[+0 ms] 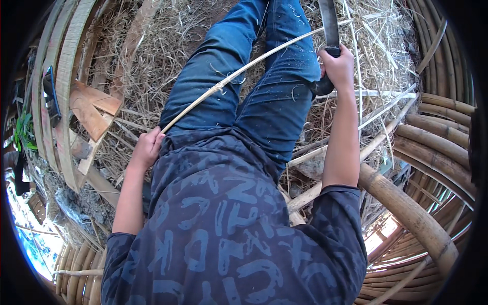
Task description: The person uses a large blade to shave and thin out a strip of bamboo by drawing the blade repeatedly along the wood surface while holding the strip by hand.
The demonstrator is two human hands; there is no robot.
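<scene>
Presently, left fingers (pixel 153 139) close on a pale strip (pixel 218 87); right fingers (pixel 346 52) clench a black-handled knife (pixel 330 25), blade crossing the strip beyond them.

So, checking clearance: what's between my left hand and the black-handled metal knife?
In the head view, blue denim jeans, crossed by a thin pale woody strip.

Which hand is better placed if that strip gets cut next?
Probably the right hand: it holds the knife near the far part of the strip. The left hand grips the near part.
</scene>
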